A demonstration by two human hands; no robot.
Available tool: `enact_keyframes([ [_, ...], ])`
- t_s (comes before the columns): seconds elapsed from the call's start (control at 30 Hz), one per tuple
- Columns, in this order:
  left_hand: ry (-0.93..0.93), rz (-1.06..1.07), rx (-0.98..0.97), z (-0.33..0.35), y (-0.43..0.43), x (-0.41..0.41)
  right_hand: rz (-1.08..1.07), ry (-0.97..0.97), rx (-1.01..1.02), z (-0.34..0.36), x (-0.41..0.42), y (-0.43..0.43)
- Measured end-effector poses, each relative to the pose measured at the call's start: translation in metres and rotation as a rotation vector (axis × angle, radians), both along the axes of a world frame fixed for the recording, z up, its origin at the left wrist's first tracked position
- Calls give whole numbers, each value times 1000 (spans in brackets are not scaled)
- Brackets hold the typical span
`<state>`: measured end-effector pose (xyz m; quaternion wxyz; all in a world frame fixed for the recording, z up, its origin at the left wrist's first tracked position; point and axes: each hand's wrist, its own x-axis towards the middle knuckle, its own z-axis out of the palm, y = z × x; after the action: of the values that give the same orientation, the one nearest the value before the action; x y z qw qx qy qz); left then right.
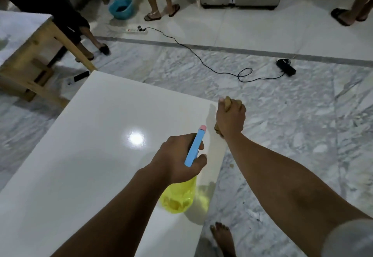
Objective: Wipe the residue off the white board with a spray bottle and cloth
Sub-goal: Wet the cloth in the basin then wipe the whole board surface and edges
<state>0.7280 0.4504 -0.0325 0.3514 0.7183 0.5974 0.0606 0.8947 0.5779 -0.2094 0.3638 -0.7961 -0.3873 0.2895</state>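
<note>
The left hand [177, 155] gripped a yellow plastic spray bottle [179, 196] over the glossy white board [90, 135]; the right hand [230, 119] clutched a crumpled tan cloth [229, 102].

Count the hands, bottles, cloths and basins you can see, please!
Hands: 2 (left hand, right hand)
Bottle: 1
Cloth: 1
Basin: 1
Total: 5
</note>
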Motion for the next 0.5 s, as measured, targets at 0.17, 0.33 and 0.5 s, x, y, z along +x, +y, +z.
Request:
enact_keyframes([
  [0.17,-29,54,-46,-12,1,-8,14,-215,-31,-16,-9,-10],
  [0.33,-24,47,-42,-15,-8,-11,30,-285,-107,-23,-31,-41],
  [0.5,-48,48,-26,-16,-39,-20,22,-322,-75,-25,-60,-99],
])
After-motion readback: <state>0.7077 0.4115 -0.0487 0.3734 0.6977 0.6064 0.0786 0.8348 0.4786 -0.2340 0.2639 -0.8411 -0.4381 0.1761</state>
